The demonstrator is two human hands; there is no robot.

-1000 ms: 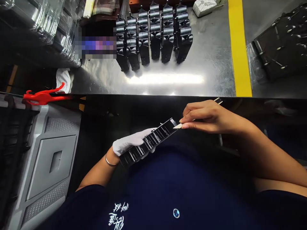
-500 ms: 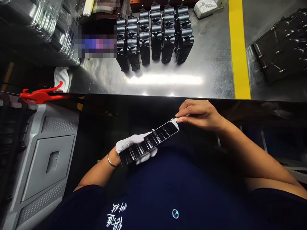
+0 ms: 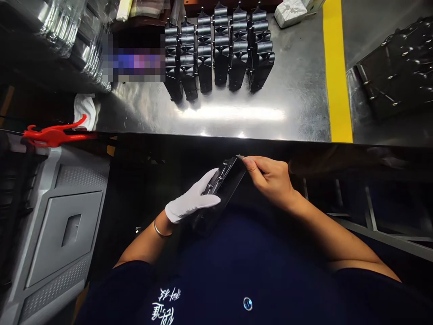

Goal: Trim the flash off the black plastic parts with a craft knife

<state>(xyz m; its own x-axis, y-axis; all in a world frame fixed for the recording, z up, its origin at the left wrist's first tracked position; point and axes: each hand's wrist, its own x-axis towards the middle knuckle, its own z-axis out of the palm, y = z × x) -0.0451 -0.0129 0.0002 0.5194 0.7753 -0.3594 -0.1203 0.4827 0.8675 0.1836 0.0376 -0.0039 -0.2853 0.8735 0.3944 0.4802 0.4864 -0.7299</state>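
Note:
My left hand [image 3: 193, 197], in a white glove, is wrapped round a long black plastic part [image 3: 233, 180]. The part slants up to the right in front of my dark blue shirt, with small shiny pins and ribs along its upper side. My bare right hand [image 3: 272, 177] is closed at the part's upper right end, thumb and curled fingers pinching its corner. Whether a thin piece of film also sits between those fingers, I cannot tell.
Rows of similar black parts [image 3: 221, 49] stand on the metal table [image 3: 297, 99], left of a yellow stripe [image 3: 338, 76]. More black parts [image 3: 395, 67] lie right. Wrapped stacks [image 3: 57, 31] are at upper left. A red tool [image 3: 56, 135] lies above a grey bin [image 3: 67, 225].
The black part has been turned over, so its pinned side shows instead of the ribbed hollow side. My right hand has moved slightly down and left; the white strip at its fingertips no longer shows.

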